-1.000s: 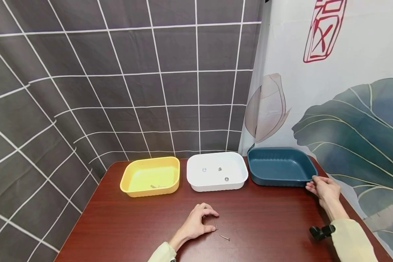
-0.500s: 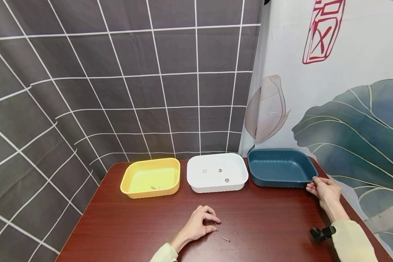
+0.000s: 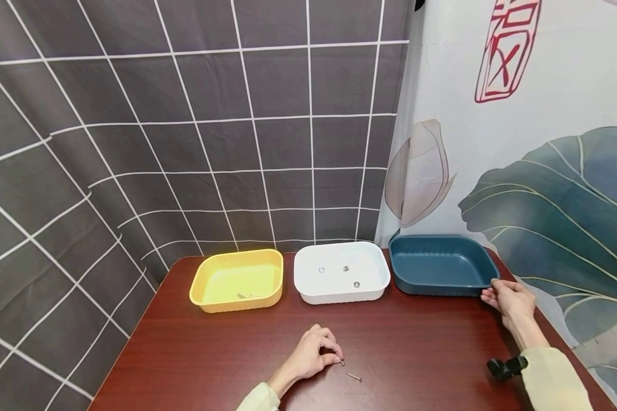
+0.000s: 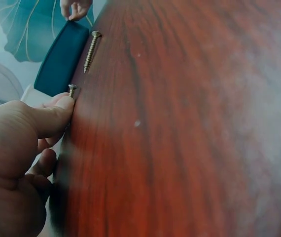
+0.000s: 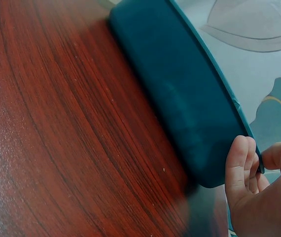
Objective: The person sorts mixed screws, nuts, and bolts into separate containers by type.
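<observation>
My left hand is low over the middle of the table, thumb and fingertips pinching a screw; only its head end shows past the thumb. A second screw lies on the wood just right of that hand, its thread plain in the left wrist view. Over at the right, my right hand pinches the near right corner of the blue tray, thumb at the rim and fingers against the outer wall. Inside, the blue tray shows only its bare floor.
A white tray holding several nuts stands left of the blue one. Farther left is a yellow tray with a few screws in it. Dark gridded cloth hangs behind the table.
My left thumb and fingers have come together on the nearer screw, which earlier lay between them on the table. The right hand keeps its hold on the blue tray.
</observation>
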Demonstrator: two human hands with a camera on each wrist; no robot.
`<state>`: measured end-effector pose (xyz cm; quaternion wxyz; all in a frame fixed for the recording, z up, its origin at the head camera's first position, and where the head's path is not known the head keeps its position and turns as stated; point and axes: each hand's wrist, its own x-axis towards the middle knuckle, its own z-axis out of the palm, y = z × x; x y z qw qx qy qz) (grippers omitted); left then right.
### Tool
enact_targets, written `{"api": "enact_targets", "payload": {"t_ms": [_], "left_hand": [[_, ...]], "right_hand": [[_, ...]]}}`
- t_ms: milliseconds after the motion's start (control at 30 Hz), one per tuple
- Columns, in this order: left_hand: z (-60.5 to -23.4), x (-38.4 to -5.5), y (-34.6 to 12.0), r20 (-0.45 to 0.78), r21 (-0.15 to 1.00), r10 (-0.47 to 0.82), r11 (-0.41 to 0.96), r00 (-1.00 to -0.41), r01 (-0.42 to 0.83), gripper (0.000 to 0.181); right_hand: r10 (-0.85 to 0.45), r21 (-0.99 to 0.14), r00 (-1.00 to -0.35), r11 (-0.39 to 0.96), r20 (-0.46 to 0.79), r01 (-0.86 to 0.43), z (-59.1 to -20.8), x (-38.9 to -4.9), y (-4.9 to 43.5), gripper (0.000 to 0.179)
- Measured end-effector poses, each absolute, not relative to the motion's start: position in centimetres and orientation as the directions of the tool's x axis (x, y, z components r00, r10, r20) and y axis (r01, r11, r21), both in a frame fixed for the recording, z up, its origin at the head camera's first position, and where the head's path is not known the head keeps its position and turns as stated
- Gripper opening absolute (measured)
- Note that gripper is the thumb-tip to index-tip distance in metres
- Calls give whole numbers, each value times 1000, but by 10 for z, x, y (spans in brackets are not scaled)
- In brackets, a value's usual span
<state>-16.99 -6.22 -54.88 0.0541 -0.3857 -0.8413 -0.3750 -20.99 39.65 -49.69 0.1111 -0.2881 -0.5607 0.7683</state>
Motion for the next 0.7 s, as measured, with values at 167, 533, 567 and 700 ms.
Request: {"api": "enact_targets", "payload": {"t_ms": [167, 533, 567, 700], "left_hand": [[-548, -170, -63, 385, 624, 596, 394, -705, 674, 6], [-521, -188, -58, 373, 717, 511, 371, -775, 590, 7], [-516, -190, -56, 380, 718, 506, 366, -774, 592, 7], [-499, -200, -47, 379, 747, 482, 344, -790, 569, 6]], "right_hand": [[494, -925, -807, -345, -322, 158, -498, -209, 396, 14], [495, -928, -812, -343, -308, 142, -495, -209, 395, 13], [496, -928, -813, -344, -306, 140, -495, -209, 395, 13], [494, -927, -813, -348, -308, 140, -496, -209, 395, 13]]}}
